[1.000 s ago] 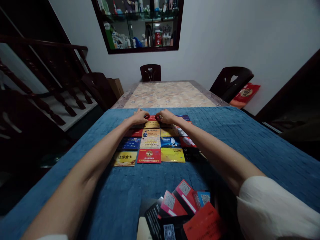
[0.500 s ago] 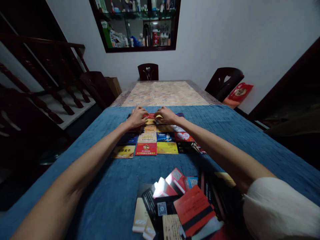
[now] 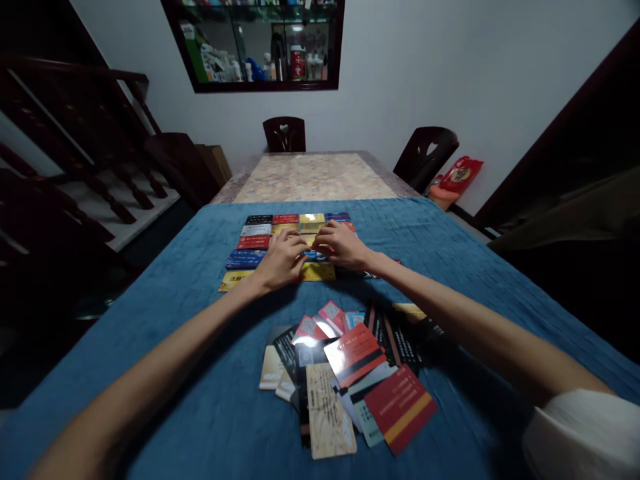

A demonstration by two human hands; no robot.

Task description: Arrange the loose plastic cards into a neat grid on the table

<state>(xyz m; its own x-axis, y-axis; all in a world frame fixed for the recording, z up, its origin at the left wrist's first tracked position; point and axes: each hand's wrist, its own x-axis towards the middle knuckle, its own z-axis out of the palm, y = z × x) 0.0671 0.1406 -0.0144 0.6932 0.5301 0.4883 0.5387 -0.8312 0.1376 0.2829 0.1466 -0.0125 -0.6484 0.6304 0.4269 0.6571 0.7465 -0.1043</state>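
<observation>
Fingers curled, my left hand point(image 3: 284, 262) and right hand point(image 3: 343, 245) flank a glossy blue rectangular plastic card point(image 3: 313, 255) in the flat rows of multicoloured cards point(image 3: 253, 242), just beyond a shiny yellow plastic card point(image 3: 319, 272). Whether they pinch it or merely touch its edges, I cannot tell. Judgement: light, even fingertip pressure would square it without dragging neighbouring cards over the textured blue cloth point(image 3: 400, 233).

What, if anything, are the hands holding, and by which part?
It cannot be told: the left hand and right hand have fingertips close together over the blue card, hiding whether they grip its edges or merely touch it.
</observation>
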